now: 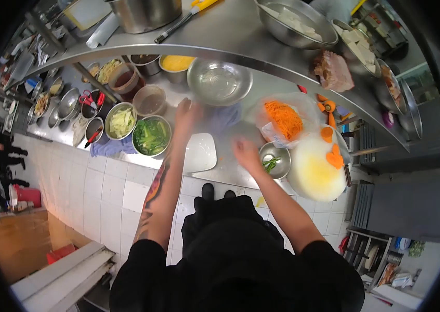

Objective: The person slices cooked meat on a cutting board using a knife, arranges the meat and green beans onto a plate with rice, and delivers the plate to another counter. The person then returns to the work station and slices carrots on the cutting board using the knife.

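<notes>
My left hand [187,113] reaches over the steel counter, blurred by motion, between a tub of brown liquid [149,101] and a wide steel bowl [220,83]. Below that forearm lies a white square dish [200,152]. My right hand [246,154], also smeared, hovers just left of a small steel bowl [281,169] with some green pieces [270,164] in it. What either hand holds, if anything, cannot be made out. A blue cloth [226,116] lies between the hands. Shredded carrot [284,120] fills a plastic bag behind the right hand.
Bowls of leafy greens [151,135] and chopped cabbage [121,122] stand at left. Carrot pieces [334,157] and a knife [348,176] lie on a round cutting board [313,179] at right. A steel shelf [220,51] overhangs the counter's back, with meat [333,71] on it.
</notes>
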`<state>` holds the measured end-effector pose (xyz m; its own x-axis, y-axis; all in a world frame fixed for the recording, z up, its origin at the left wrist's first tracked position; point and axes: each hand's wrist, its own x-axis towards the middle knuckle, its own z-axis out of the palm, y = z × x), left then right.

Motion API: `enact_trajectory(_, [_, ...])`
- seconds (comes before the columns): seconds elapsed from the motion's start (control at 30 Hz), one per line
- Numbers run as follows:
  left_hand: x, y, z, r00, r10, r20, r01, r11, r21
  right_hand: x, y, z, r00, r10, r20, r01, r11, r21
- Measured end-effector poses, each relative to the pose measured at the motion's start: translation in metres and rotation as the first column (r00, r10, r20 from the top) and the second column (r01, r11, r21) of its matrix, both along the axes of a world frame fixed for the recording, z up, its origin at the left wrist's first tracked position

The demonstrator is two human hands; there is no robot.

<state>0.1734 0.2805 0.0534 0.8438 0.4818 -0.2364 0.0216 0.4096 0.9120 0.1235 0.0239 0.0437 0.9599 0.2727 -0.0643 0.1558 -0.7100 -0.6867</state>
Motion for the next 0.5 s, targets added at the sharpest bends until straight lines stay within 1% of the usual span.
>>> enact_trajectory(0.03, [-0.029, 0.000, -0.003, 1.000, -0.025, 0.003, 0.024, 0.995, 0.094, 0.023, 0.021, 0.002, 0.965, -0.021, 0.260, 0.012, 0.999, 0.037])
enact_trajectory(0.07, [-0.059, 0.000, -0.004, 0.999, -0.049, 0.005, 0.047, 0.981, 0.189, 0.046, 0.037, -0.015, 0.930, -0.017, 0.367, 0.034, 0.999, -0.039])
enact_trajectory(0.1, [-0.091, -0.003, -0.011, 0.999, -0.026, -0.036, 0.035, 0.964, 0.263, 0.064, 0.051, -0.034, 0.880, -0.006, 0.475, 0.064, 0.992, -0.107])
enact_trajectory(0.13, [-0.124, -0.009, -0.018, 0.997, -0.004, -0.077, 0.029, 0.942, 0.335, 0.071, 0.059, -0.037, 0.882, 0.006, 0.471, 0.044, 0.995, -0.095])
enact_trajectory(0.17, [-0.157, -0.017, -0.017, 0.991, 0.083, -0.108, 0.003, 0.779, 0.627, 0.072, 0.066, -0.041, 0.884, 0.033, 0.467, 0.064, 0.979, -0.191])
enact_trajectory(0.2, [-0.182, -0.025, -0.028, 0.979, 0.201, -0.024, -0.110, 0.627, 0.771, 0.073, 0.072, -0.044, 0.885, 0.060, 0.462, 0.086, 0.954, -0.287])
enact_trajectory(0.23, [-0.194, -0.025, -0.047, 0.977, 0.213, -0.027, -0.114, 0.620, 0.776, 0.079, 0.074, -0.046, 0.886, 0.066, 0.459, 0.073, 0.957, -0.280])
enact_trajectory(0.3, [-0.211, -0.019, -0.090, 0.919, 0.361, -0.158, -0.064, 0.533, 0.844, 0.092, 0.068, -0.051, 0.914, 0.201, 0.352, -0.024, 0.895, -0.446])
enact_trajectory(0.33, [-0.206, -0.013, -0.090, 0.914, 0.292, -0.283, 0.036, 0.637, 0.770, 0.092, 0.065, -0.044, 0.918, 0.201, 0.342, -0.029, 0.893, -0.449])
enact_trajectory(0.37, [-0.203, -0.009, -0.090, 0.915, 0.202, -0.350, 0.145, 0.645, 0.751, 0.093, 0.061, -0.035, 0.931, 0.279, 0.235, -0.113, 0.832, -0.543])
enact_trajectory(0.4, [-0.197, -0.002, -0.097, 0.925, 0.108, -0.365, 0.219, 0.635, 0.741, 0.093, 0.058, -0.022, 0.930, 0.345, 0.125, -0.197, 0.757, -0.623])
enact_trajectory(0.43, [-0.192, 0.003, -0.097, 0.928, 0.013, -0.373, 0.286, 0.617, 0.733, 0.093, 0.056, -0.014, 0.930, 0.344, 0.129, -0.191, 0.754, -0.629])
enact_trajectory(0.47, [-0.189, 0.004, -0.098, 0.932, 0.008, -0.363, 0.280, 0.620, 0.733, 0.092, 0.055, -0.006, 0.954, 0.283, 0.097, -0.179, 0.800, -0.572])
enact_trajectory(0.5, [-0.186, 0.001, -0.086, 0.927, -0.041, -0.373, 0.271, 0.759, 0.591, 0.092, 0.054, -0.002, 0.973, 0.222, 0.060, -0.161, 0.843, -0.514])
